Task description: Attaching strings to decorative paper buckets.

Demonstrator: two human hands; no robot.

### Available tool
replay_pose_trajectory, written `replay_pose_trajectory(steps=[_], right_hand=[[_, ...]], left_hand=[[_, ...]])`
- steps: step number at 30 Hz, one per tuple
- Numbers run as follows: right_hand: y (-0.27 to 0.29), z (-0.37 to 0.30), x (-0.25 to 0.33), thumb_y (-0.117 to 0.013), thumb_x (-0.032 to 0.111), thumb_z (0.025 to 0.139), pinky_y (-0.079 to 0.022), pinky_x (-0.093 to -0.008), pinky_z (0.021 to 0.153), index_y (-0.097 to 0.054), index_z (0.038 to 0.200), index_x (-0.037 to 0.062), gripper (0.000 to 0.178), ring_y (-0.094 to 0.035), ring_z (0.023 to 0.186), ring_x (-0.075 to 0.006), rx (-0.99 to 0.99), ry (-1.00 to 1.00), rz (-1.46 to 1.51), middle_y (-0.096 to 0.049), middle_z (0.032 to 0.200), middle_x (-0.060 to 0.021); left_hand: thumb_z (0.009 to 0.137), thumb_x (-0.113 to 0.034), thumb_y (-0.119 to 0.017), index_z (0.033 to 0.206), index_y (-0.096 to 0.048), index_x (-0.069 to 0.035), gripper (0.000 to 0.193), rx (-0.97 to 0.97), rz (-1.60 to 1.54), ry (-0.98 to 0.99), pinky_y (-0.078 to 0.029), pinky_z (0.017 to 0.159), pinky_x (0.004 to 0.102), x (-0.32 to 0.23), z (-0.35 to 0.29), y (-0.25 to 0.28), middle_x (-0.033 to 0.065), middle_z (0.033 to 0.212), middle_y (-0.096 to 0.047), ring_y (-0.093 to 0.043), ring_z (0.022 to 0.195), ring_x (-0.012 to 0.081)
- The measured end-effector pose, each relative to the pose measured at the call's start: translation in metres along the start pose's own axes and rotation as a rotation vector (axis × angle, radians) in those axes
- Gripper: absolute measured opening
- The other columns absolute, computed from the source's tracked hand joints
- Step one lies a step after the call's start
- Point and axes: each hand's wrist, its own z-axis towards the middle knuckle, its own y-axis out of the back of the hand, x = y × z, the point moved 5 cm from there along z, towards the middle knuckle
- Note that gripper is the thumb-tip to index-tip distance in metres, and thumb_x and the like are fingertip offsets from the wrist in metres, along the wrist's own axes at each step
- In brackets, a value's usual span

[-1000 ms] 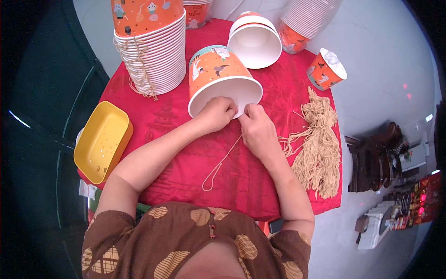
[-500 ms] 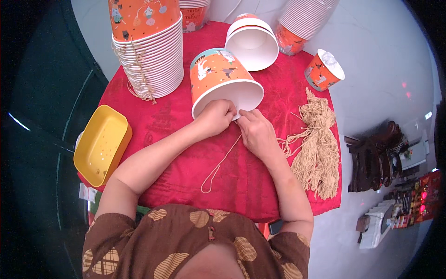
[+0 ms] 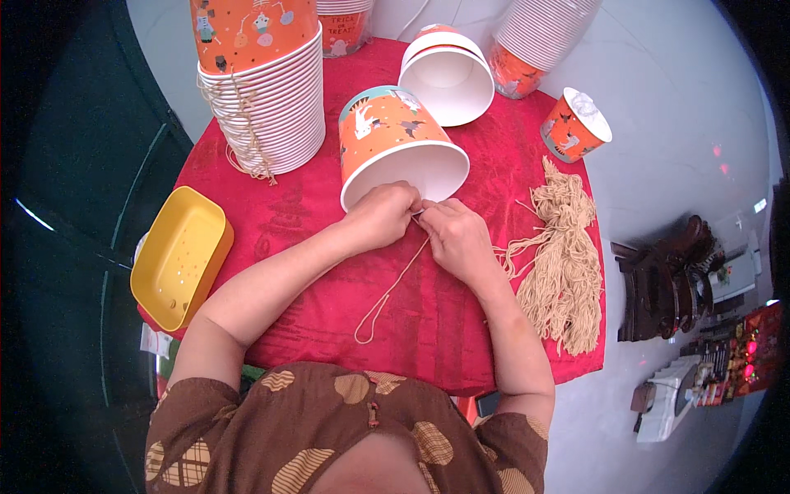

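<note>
Paper bucket [image 3: 385,136] on its side, mid-table, mouth facing the near edge, base pointing far and slightly left. Body tapers toward the base; orange ground scattered with small printed figures, one white, one dark and bat-like; pale teal band round the base end, more white figures on it. Rim white, smooth, an even oval from here; inner wall plain white. Left hand [image 3: 380,216] at the near part of the rim, fingers curled closed; whatever lies between the tips is hidden. Right hand [image 3: 457,239] just beside it, thumb and fingers pinched on a thin beige cord [image 3: 401,277], fingertips of both hands nearly meeting. Cord trails nearer and left, doubling into a narrow loop on the red tablecloth [image 3: 461,350]. Right: loose hank of similar beige yarn [image 3: 564,272]; beyond it a small orange paper cup [image 3: 566,136], tilted, with clear or whitish crumpled filling. Far left: tall nested bucket stack [image 3: 276,119], knotted cords hanging down its side. Near left: yellow plastic tub [image 3: 216,259], small specks inside.
</note>
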Motion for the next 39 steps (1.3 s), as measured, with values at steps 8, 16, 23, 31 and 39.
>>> replay_pose_trajectory(steps=[8,16,23,31,39], right_hand=[[0.000,0.001,-0.007,-0.060,0.006,0.083,-0.052,-0.0427,0.069,-0.066,0.092,0.0029,0.011,-0.064,0.080,-0.0327,-0.020,-0.094,0.122,-0.065,0.080,-0.0164],[0.011,0.002,0.020,-0.065,0.005,0.081,-0.051,-0.0409,0.071,-0.064,0.086,0.0015,0.007,-0.062,0.080,-0.0335,-0.068,-0.087,-0.030,-0.064,0.084,-0.0157],[0.016,-0.001,0.074,-0.067,0.004,0.075,-0.052,-0.0373,0.064,-0.061,0.077,0.0042,0.007,-0.062,0.073,-0.0282,-0.025,0.363,0.373,-0.060,0.078,-0.0093],[-0.013,-0.009,-0.012,-0.057,0.000,0.086,-0.051,-0.0401,0.058,-0.061,0.102,0.0016,0.016,-0.066,0.067,-0.0343,-0.340,-0.271,0.155,-0.063,0.075,-0.0207],[-0.026,-0.010,-0.026,-0.058,0.000,0.085,-0.052,-0.0400,0.057,-0.061,0.106,0.0023,0.021,-0.068,0.068,-0.0334,-0.302,-0.235,0.203,-0.065,0.075,-0.0209]], left_hand=[[0.079,-0.003,-0.063,0.083,-0.061,0.004,0.008,0.023,0.053,-0.064,-0.050,0.074,0.0472,-0.006,-0.002,-0.003,0.0221,0.090,-0.063,-0.063,0.088,0.0403],[0.079,-0.003,-0.063,0.083,-0.061,0.002,0.007,-0.075,0.032,-0.081,-0.049,0.069,0.0473,0.006,-0.003,-0.005,0.0211,0.086,-0.064,-0.063,0.081,0.0407],[0.079,-0.005,-0.062,0.082,-0.061,0.000,0.006,-0.054,-0.108,-0.047,-0.049,0.066,0.0431,0.013,-0.002,-0.006,0.0189,0.079,-0.065,-0.064,0.077,0.0372],[0.082,0.000,-0.062,0.085,-0.061,0.000,0.003,-0.013,-0.062,-0.058,-0.051,0.069,0.0375,0.013,-0.002,-0.007,0.0152,0.082,-0.066,-0.066,0.077,0.0290],[0.083,0.000,-0.061,0.086,-0.061,0.000,0.002,-0.031,-0.065,-0.103,-0.051,0.070,0.0372,0.013,-0.003,-0.006,0.0150,0.082,-0.066,-0.065,0.077,0.0287]])
